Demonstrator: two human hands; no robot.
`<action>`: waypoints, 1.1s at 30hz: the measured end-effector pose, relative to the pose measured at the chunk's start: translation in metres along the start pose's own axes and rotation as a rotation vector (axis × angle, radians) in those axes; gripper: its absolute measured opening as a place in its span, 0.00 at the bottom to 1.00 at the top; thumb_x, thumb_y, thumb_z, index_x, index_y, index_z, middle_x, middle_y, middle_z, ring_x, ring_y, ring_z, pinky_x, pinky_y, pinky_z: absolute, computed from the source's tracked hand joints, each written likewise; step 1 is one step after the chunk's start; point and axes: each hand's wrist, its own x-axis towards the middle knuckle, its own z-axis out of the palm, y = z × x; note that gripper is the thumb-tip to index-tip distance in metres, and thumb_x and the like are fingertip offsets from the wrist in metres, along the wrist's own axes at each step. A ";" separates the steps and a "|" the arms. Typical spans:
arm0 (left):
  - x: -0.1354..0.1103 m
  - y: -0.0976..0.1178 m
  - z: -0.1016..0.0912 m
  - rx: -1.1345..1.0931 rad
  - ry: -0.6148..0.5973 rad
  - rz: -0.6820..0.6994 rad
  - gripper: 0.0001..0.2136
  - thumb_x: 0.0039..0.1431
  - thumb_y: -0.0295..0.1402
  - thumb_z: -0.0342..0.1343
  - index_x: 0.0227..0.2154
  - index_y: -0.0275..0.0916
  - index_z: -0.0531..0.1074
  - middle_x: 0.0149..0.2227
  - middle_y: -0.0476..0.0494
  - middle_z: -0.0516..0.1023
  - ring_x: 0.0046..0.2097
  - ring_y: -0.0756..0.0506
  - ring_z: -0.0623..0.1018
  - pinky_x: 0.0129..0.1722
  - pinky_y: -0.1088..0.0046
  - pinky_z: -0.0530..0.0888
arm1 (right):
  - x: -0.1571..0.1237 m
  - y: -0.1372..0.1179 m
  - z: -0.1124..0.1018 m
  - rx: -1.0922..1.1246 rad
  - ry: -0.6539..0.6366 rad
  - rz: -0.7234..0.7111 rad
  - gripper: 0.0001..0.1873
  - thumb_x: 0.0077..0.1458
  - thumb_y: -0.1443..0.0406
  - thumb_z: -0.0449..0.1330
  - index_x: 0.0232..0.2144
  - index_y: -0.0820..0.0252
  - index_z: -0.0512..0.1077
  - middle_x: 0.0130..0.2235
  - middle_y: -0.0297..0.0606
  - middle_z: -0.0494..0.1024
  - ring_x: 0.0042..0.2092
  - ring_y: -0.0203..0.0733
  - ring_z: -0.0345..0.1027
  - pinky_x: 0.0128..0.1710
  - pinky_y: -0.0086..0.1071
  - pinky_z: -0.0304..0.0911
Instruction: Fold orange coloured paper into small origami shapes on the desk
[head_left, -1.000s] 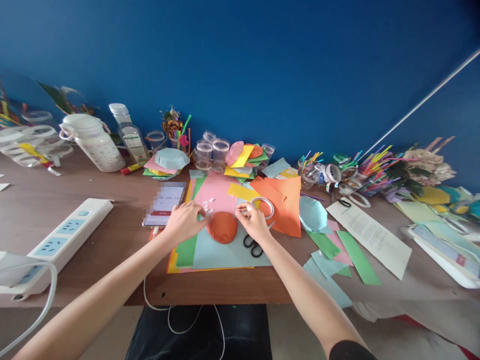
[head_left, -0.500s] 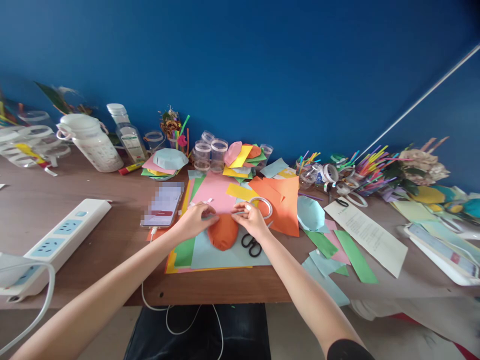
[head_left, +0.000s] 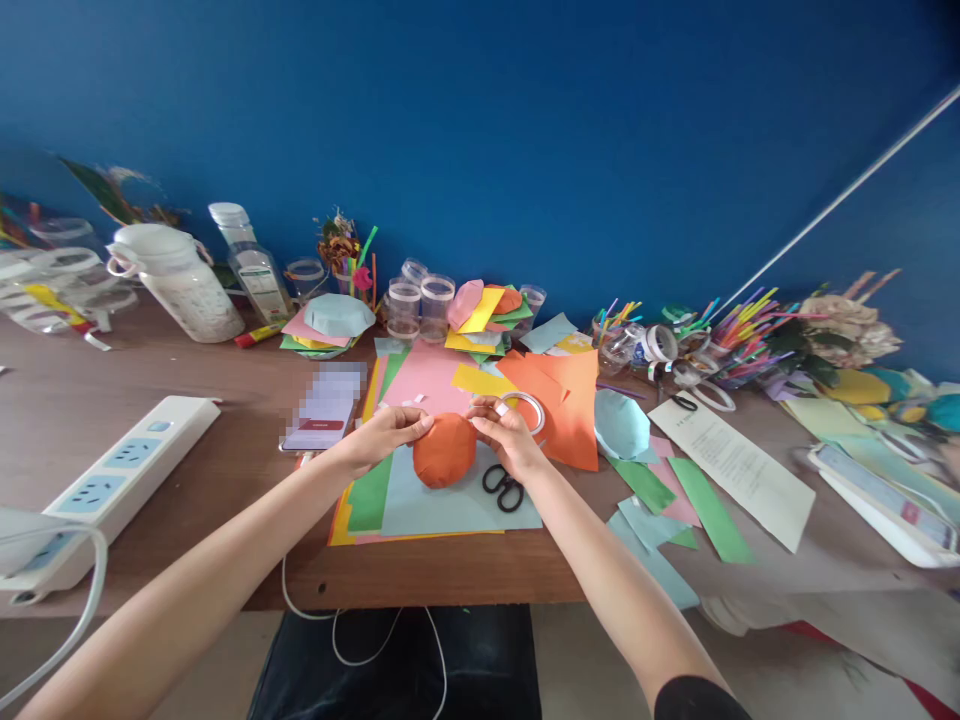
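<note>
Left hand: is reaching in from the near table edge, its fingers extended and pressing on the ball's upper left, not clenched.
Right hand: is cupping the ball's upper right, its fingers curled and grasping it.
Orange paper ball: is sitting on a pale blue paper sheet, between both hands.
Adjacent items: black-handled scissors are lying on that sheet, just right of the ball; a tape roll is resting just beyond the right hand.
Left side: a smartphone, screen blurred, is lying beside the left hand on the wooden table; a white power strip is lying further left.
Far edge: clear plastic jars are standing among stacked coloured paper against a blue wall.
</note>
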 end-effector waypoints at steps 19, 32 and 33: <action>-0.002 -0.003 -0.007 0.570 0.133 0.444 0.09 0.59 0.39 0.55 0.36 0.41 0.77 0.37 0.45 0.77 0.41 0.46 0.74 0.44 0.66 0.69 | -0.014 -0.017 -0.003 -0.667 -0.086 -0.496 0.11 0.51 0.62 0.63 0.38 0.56 0.71 0.38 0.36 0.77 0.44 0.41 0.70 0.49 0.38 0.63; 0.000 -0.021 -0.001 0.974 -0.031 0.563 0.05 0.61 0.31 0.54 0.36 0.40 0.75 0.37 0.45 0.76 0.41 0.45 0.74 0.43 0.65 0.67 | -0.014 -0.002 -0.001 -1.232 -0.354 -0.613 0.16 0.50 0.67 0.64 0.43 0.57 0.71 0.41 0.37 0.78 0.45 0.42 0.70 0.46 0.35 0.65; 0.000 -0.021 -0.001 0.977 -0.029 0.567 0.05 0.61 0.31 0.54 0.36 0.40 0.75 0.37 0.45 0.76 0.41 0.45 0.74 0.43 0.65 0.67 | -0.014 -0.001 0.000 -1.240 -0.366 -0.612 0.15 0.50 0.67 0.64 0.43 0.57 0.71 0.41 0.38 0.78 0.45 0.42 0.70 0.45 0.35 0.65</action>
